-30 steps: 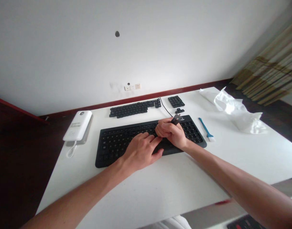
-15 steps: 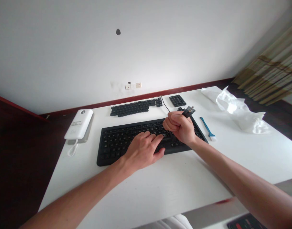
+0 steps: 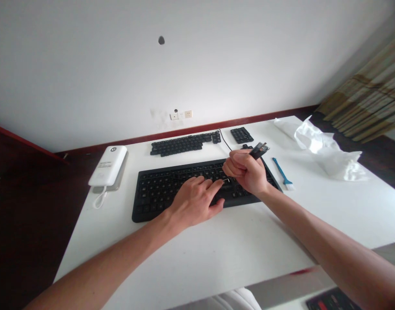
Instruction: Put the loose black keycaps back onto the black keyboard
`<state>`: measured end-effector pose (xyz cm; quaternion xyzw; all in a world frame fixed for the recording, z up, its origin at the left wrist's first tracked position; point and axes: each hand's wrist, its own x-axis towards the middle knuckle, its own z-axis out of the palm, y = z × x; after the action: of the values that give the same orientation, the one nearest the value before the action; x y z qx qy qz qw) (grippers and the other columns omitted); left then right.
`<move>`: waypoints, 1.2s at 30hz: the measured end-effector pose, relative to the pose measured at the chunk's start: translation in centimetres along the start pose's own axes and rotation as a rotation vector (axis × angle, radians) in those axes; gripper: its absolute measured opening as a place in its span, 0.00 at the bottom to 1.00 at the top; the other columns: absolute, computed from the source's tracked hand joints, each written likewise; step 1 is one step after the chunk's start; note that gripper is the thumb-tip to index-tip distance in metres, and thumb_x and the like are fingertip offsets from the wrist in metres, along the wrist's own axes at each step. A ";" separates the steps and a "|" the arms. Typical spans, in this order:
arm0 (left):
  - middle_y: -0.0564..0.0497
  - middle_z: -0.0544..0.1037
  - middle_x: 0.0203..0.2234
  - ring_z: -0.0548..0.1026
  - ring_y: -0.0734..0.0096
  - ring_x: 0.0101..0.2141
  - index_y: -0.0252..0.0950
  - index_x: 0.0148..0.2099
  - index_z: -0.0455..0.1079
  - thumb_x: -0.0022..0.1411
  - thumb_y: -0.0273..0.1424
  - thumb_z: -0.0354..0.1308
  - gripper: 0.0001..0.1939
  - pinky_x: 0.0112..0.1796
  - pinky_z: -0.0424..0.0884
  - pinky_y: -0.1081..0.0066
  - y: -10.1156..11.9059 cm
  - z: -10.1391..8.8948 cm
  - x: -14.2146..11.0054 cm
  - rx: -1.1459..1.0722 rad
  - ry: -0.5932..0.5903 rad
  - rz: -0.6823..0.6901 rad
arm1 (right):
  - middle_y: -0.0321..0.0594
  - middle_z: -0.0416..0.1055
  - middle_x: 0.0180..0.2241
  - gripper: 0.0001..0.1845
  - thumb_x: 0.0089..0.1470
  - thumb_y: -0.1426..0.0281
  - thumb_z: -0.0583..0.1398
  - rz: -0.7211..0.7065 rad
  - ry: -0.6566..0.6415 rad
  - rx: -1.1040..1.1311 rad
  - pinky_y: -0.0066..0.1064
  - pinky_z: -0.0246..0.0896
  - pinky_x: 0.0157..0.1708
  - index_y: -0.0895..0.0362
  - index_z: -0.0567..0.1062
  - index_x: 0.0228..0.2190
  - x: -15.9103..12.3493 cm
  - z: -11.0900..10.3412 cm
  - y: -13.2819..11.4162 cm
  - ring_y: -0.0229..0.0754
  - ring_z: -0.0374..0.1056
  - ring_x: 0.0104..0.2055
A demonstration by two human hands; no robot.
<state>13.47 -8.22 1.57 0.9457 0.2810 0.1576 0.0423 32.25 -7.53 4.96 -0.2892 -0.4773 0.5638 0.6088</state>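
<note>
- The keyboard [image 3: 153, 193], its keycaps off across most of its top, lies on the white surface [image 3: 216, 245] and is the landmark here.
- The left hand [image 3: 195, 200] rests over the keyboard's near middle, loosely open with fingers part bent; its forefinger reaches a thin shiny wire [image 3: 227, 180], though whether it presses on it is too small to tell.
- The right hand [image 3: 247, 170] is closed in a fist above the keyboard's right part, gripping a dark tool [image 3: 259, 150] whose pale-tipped end sticks out past the thumb.
- Beyond the keyboard lies a long block of black keycaps [image 3: 181, 145], with a smaller keycap block [image 3: 241, 135] to its right and a dark cable [image 3: 224, 140] running between.
- Just right of the keyboard is a blue brush [image 3: 280, 170]; farther right, a crumpled white bag [image 3: 333, 153].
- Left of the keyboard lies a white power bank [image 3: 108, 165] with a looped strap.
</note>
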 end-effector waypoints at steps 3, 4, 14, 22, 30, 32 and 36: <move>0.46 0.80 0.37 0.76 0.56 0.39 0.33 0.63 0.70 0.69 0.40 0.59 0.25 0.44 0.75 0.56 0.0 0.1 0.0 -0.003 0.004 -0.005 | 0.28 0.44 0.14 0.25 0.57 0.69 0.59 -0.002 0.010 -0.005 0.31 0.36 0.19 0.54 0.52 0.16 0.0 -0.1 -0.2 0.30 0.39 0.16; 0.46 0.80 0.37 0.76 0.56 0.39 0.33 0.63 0.70 0.69 0.40 0.59 0.25 0.44 0.75 0.56 0.0 0.1 0.0 -0.002 0.005 -0.005 | 0.28 0.44 0.14 0.25 0.57 0.69 0.59 -0.001 0.007 -0.005 0.31 0.36 0.19 0.54 0.52 0.16 0.0 -0.1 -0.2 0.30 0.40 0.16; 0.47 0.80 0.36 0.75 0.56 0.39 0.34 0.61 0.73 0.69 0.40 0.59 0.22 0.43 0.74 0.56 0.0 0.1 0.0 0.010 0.006 0.004 | 0.27 0.44 0.14 0.26 0.58 0.68 0.59 0.056 -0.036 -0.007 0.30 0.36 0.18 0.54 0.52 0.15 -0.1 0.0 0.6 0.30 0.41 0.15; 0.47 0.80 0.35 0.75 0.56 0.38 0.35 0.58 0.74 0.69 0.40 0.59 0.21 0.43 0.74 0.56 0.0 0.0 0.0 0.001 0.012 0.006 | 0.27 0.45 0.14 0.26 0.59 0.67 0.59 0.092 -0.047 -0.026 0.30 0.37 0.18 0.54 0.54 0.15 -0.1 -0.4 1.2 0.30 0.42 0.15; 0.46 0.81 0.36 0.76 0.57 0.39 0.35 0.58 0.74 0.69 0.40 0.60 0.20 0.44 0.75 0.58 -0.1 0.0 0.1 -0.022 0.016 0.001 | 0.27 0.45 0.14 0.26 0.58 0.67 0.60 0.098 -0.023 -0.064 0.31 0.38 0.18 0.53 0.54 0.14 -0.1 -0.2 1.3 0.30 0.42 0.15; 0.47 0.81 0.36 0.76 0.57 0.39 0.36 0.59 0.74 0.69 0.40 0.59 0.20 0.45 0.75 0.57 -0.1 0.0 0.1 -0.029 0.009 -0.006 | 0.27 0.46 0.14 0.26 0.58 0.67 0.60 0.085 -0.017 -0.097 0.31 0.39 0.18 0.53 0.55 0.14 -0.1 -0.1 1.4 0.30 0.43 0.16; 0.47 0.81 0.38 0.76 0.57 0.39 0.37 0.60 0.74 0.69 0.40 0.59 0.21 0.46 0.75 0.57 -0.2 0.0 0.1 -0.036 0.001 -0.015 | 0.28 0.48 0.14 0.24 0.59 0.68 0.59 0.051 -0.022 -0.187 0.31 0.40 0.18 0.54 0.59 0.14 -0.2 -0.1 1.7 0.31 0.46 0.16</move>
<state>13.43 -8.03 1.55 0.9427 0.2850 0.1627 0.0603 31.64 -7.34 3.31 -0.3506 -0.5271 0.5351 0.5593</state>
